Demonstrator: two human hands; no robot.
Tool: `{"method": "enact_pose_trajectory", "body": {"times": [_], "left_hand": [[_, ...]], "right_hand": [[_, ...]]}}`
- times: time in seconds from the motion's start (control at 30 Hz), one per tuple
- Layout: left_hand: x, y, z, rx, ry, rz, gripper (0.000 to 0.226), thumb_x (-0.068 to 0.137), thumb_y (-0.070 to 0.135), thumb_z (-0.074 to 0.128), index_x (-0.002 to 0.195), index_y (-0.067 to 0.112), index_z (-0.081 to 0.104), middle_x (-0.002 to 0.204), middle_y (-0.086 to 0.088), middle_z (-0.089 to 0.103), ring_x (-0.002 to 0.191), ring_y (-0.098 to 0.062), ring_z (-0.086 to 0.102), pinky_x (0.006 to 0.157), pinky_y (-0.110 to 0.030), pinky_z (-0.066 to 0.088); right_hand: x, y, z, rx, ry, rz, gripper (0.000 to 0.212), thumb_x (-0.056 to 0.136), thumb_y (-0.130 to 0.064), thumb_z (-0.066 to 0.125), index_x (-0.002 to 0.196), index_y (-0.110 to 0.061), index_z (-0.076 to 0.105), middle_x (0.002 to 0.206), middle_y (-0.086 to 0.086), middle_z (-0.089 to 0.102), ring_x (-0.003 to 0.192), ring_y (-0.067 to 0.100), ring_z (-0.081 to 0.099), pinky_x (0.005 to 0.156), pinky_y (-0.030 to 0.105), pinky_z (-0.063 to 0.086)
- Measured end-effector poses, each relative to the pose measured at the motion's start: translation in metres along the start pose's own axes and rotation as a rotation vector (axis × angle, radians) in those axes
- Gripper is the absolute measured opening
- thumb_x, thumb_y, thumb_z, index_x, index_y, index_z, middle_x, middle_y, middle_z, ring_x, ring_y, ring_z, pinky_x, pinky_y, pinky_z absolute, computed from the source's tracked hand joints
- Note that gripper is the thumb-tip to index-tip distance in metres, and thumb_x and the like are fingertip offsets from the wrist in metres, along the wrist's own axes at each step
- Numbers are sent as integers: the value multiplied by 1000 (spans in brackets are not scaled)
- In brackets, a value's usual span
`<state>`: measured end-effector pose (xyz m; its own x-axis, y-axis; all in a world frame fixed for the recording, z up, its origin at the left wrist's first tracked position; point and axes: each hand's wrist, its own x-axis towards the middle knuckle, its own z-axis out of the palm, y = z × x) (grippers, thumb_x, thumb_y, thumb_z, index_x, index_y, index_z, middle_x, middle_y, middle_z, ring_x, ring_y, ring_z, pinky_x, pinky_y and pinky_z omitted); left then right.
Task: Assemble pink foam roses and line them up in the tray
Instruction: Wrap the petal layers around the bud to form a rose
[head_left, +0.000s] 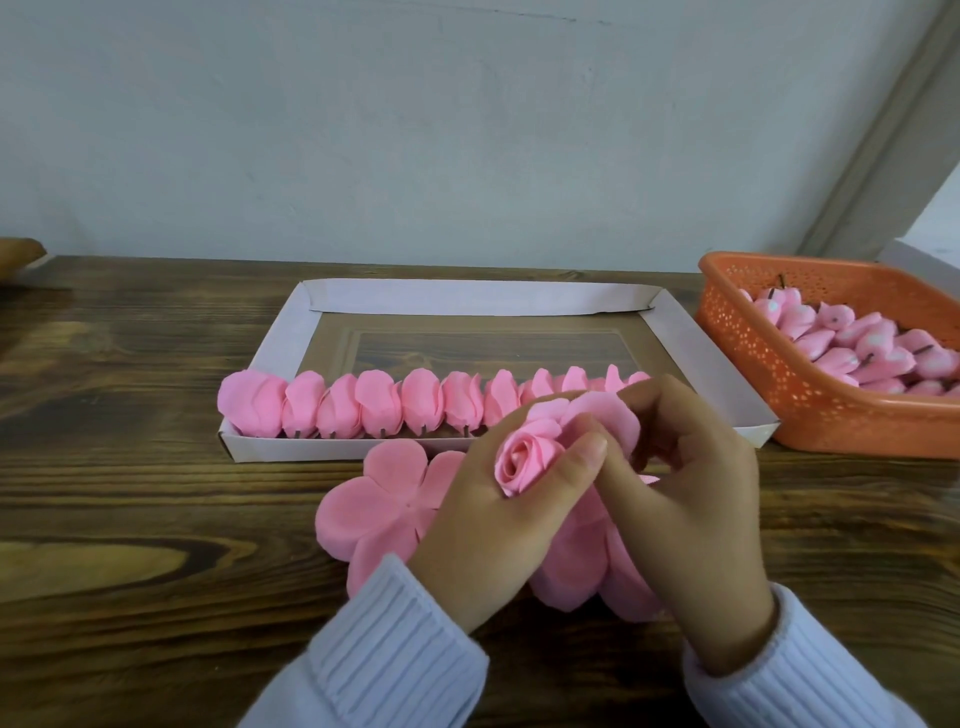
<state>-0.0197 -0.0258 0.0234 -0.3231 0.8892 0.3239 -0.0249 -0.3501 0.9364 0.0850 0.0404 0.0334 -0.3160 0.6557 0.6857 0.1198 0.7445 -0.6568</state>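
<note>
One rose in the making, held above the near edge of the table, just in front of the tray.
- Left hand: thumb and fingers are curled round the bud.
- Right hand: fingers are bent, pinching a petal layer against the bud's side.

Risks, as judged:
- The foam looks thin, so a hard pinch may crease or tear the petal.
- A loose hold may let the layer slip off the bud.
- Both wrists lie over the flat petal sheets, so a drag of the sleeve may crumple or shift them.
- The row of finished roses stands packed and leaning, so a careless push at its end may topple several.

Count:
- Rose in hand: one.
- Finished roses in the tray: about eleven visible along the near wall, with the right end hidden behind the hands.
- Flat petal sheets on the table: at least two, overlapping and partly covered.
- Tray: one, with its far part unfilled.
- Orange basket: one, to the right of the tray, holding well over a dozen buds, too crowded to count.
</note>
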Motion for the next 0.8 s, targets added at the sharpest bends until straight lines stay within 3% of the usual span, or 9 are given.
{"method": "enact_pose_trajectory", "body": {"times": [0.17,0.33,0.43,0.5,0.57,0.67,0.73,0.8], "left_hand": [[1,2,-1,6,-51,43,32,87,31,54,98,6,70,101,-11,69,101,-27,63,93,-37,50],[2,0,-2,32,-28,53,21,91,16,53,95,4,70,99,0,72,100,-9,65,89,-19,48],[2,-1,-3,49,35,22,20,86,31,60,91,18,74,93,6,74,94,-7,67,82,-18,50],[2,-3,-4,50,88,2,26,78,46,58,89,31,75,90,9,74,92,-6,68,81,-20,51],[2,-4,-5,6,170,-32,30,73,53,59,86,32,75,88,6,74,90,-11,69,82,-29,54],[2,-4,-5,-128,234,-94,40,73,51,64,84,14,73,99,-19,71,99,-38,66,93,-61,49],[3,-3,-6,-217,268,-131,35,72,49,67,76,14,71,99,-28,67,101,-45,63,96,-66,43],[4,-3,-5,-311,249,-161,29,73,43,74,80,15,72,101,-23,68,103,-37,64,100,-64,42]], "right_hand": [[1,-2,0,-16,-17,-59,19,75,-14,72,79,-30,64,63,-24,56,61,-2,55,58,6,38],[1,-3,-1,34,-42,-66,20,76,-11,72,86,-27,67,73,-23,65,67,1,62,61,11,45],[1,-4,0,136,-50,-38,17,79,-14,71,88,-27,65,78,-22,66,70,2,64,64,11,46],[0,-4,0,159,-38,-33,12,82,-22,69,89,-29,62,82,-18,66,74,8,64,66,19,48],[-1,-1,0,164,-20,1,15,81,-28,64,95,-28,58,89,-14,63,83,15,62,72,29,48],[-2,1,1,233,-100,115,33,76,-32,63,106,-25,52,101,-11,59,100,17,59,86,32,47],[-4,2,3,298,-210,173,40,74,-30,66,111,-23,52,107,-11,61,107,17,59,91,30,46],[-5,2,5,364,-291,209,46,73,-29,69,114,-21,51,109,-12,63,107,15,59,90,27,46]]}}
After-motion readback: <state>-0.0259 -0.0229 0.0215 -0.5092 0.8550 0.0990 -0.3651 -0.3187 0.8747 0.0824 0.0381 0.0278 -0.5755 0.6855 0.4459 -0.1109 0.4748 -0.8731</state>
